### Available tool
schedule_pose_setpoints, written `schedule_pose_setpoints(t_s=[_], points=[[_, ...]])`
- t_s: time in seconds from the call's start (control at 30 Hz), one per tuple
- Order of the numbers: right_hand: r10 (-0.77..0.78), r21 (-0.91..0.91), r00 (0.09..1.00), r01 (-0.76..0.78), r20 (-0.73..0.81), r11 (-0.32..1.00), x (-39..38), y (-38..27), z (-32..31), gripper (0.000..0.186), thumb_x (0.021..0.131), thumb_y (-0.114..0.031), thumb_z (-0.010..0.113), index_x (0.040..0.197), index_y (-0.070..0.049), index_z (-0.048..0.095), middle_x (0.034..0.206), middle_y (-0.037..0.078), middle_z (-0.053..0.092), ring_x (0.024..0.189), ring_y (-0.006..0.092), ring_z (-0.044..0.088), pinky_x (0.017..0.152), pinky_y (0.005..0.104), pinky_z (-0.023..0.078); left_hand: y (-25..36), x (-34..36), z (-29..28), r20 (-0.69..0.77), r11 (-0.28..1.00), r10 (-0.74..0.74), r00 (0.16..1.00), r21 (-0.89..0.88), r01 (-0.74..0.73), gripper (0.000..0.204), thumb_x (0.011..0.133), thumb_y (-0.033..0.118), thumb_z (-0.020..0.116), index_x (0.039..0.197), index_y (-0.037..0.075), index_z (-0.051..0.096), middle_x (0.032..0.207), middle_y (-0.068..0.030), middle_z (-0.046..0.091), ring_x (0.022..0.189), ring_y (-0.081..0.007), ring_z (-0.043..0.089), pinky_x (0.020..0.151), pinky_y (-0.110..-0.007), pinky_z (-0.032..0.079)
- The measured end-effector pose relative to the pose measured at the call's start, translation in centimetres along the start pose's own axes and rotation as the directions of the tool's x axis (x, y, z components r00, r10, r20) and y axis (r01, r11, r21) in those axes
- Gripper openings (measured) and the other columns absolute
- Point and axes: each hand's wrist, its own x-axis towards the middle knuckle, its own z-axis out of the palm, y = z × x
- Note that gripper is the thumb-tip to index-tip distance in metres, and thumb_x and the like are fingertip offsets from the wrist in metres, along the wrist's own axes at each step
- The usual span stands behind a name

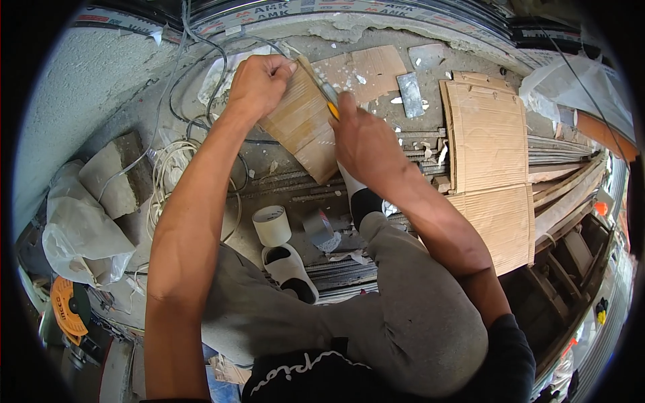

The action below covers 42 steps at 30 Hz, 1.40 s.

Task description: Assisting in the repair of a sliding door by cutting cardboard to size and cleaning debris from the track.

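Observation:
My left hand pinches the upper edge of a brown cardboard piece, thumb and fingers closed on it. The piece tilts in front of me above my feet. Wrapped around a utility knife with a yellow handle, my right hand is at the right edge of that cardboard. The knife's grey front end lies along the edge; its exact contact is too small to tell. Under the cardboard's far side is another flat cardboard sheet, speckled with white bits.
Folded cardboard lies at the right over metal bars. A cream tape roll and a grey one stand between my legs. Dark cables loop at the left. Nearer are a plastic bag and an angle grinder.

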Motion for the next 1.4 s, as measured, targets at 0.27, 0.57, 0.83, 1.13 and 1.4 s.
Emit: schedule_pose_setpoints(t_s=[0.27,0.57,0.83,1.13,1.4], points=[[-0.024,-0.049,0.999,0.023,-0.021,0.999,-0.4,0.2,0.3,0.023,0.095,-0.013,0.053,0.106,0.005,0.042,0.076,0.03,0.064,0.077,0.0468,0.065,0.067,0.0522,0.052,0.3,0.4,-0.8,0.214,0.992,-0.109,0.971,-0.037,0.12,0.029,0.089,0.02,0.069,0.108,-0.002,0.071,0.087,-0.0088,0.073,0.073,-0.0136,0.066,0.069,-0.03,0.052],[0.016,-0.051,0.999,-0.013,0.044,0.999,0.3,0.0,0.3,0.025,0.096,-0.012,0.048,0.113,0.005,0.041,0.084,0.03,0.065,0.079,0.0459,0.066,0.07,0.0499,0.054,-0.9,0.8,-0.6,0.245,0.991,-0.082,0.966,-0.086,0.106,0.029,0.087,0.023,0.07,0.109,0.004,0.073,0.093,-0.0147,0.074,0.082,-0.0222,0.07,0.08,-0.034,0.052],[-0.034,-0.036,0.999,0.035,0.026,0.999,2.4,0.6,0.5,0.024,0.097,-0.014,0.049,0.108,0.003,0.038,0.082,0.031,0.064,0.078,0.0488,0.064,0.069,0.0533,0.052,-0.3,1.2,-0.1,0.177,0.999,0.0,0.984,0.048,-0.009,0.029,0.087,0.023,0.07,0.11,0.005,0.073,0.092,-0.0158,0.074,0.081,-0.0238,0.069,0.08,-0.034,0.052],[0.006,-0.104,0.997,0.002,0.076,0.995,1.6,0.8,0.7,0.027,0.094,-0.009,0.044,0.116,0.008,0.042,0.085,0.029,0.066,0.078,0.0443,0.068,0.07,0.0483,0.056,-0.3,1.3,-0.4,0.23,0.997,-0.049,0.972,-0.046,0.061,0.029,0.088,0.022,0.07,0.111,0.004,0.072,0.09,-0.0149,0.073,0.078,-0.0213,0.069,0.076,-0.033,0.052],[0.092,-0.074,0.986,-0.082,0.141,0.994,-0.3,-0.2,0.1,0.031,0.093,-0.008,0.045,0.12,0.008,0.041,0.091,0.031,0.065,0.085,0.0456,0.067,0.076,0.0495,0.055,-1.1,1.0,-0.8,0.196,0.997,-0.067,0.978,-0.026,0.073,0.029,0.088,0.022,0.069,0.11,0.004,0.072,0.088,-0.0137,0.073,0.076,-0.0208,0.068,0.075,-0.033,0.052]])
